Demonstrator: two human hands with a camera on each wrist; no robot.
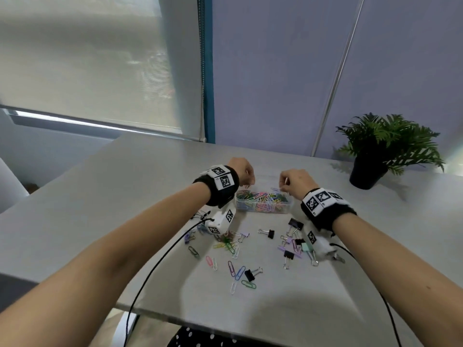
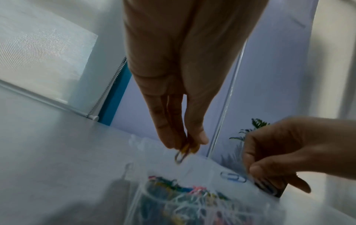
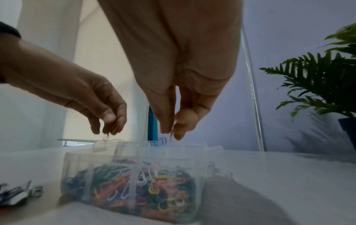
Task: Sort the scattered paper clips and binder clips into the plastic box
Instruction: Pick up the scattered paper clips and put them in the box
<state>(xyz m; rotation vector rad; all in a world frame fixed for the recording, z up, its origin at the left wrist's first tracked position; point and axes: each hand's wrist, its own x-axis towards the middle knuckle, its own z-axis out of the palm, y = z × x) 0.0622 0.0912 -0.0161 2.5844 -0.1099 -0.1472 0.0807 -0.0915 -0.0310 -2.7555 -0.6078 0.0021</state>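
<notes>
Two hands hang over the plastic box (image 1: 264,202) at the centre of the head view: the left hand (image 1: 241,171) above its left end, the right hand (image 1: 295,181) above its right end, both with fingers drawn together and pointing down. The box is already heaped with coloured paper clips, while loose paper clips (image 1: 234,270) and binder clips (image 1: 292,242) lie scattered on the worktop (image 1: 125,186) in the lower middle of the frame; a potted plant (image 1: 383,149) stands at the right. In the left wrist view, the left hand's fingers (image 2: 165,134) pinch a couple of paper clips (image 2: 182,153) at centre frame, dangling above the box (image 2: 192,202) at the bottom; the right hand (image 2: 279,153) at lower right nips something thin, seemingly another clip, though blur hides it. In the right wrist view, the right fingers (image 3: 165,120) press together on a thin wire shape just above the box rim (image 3: 134,144), and the left hand (image 3: 100,106) pinches its clips at centre left. The step looks like dropping clips in; to do it well, each hand should lower close over the correct compartment before releasing, so nothing bounces off the heap or the rim onto the worktop.
</notes>
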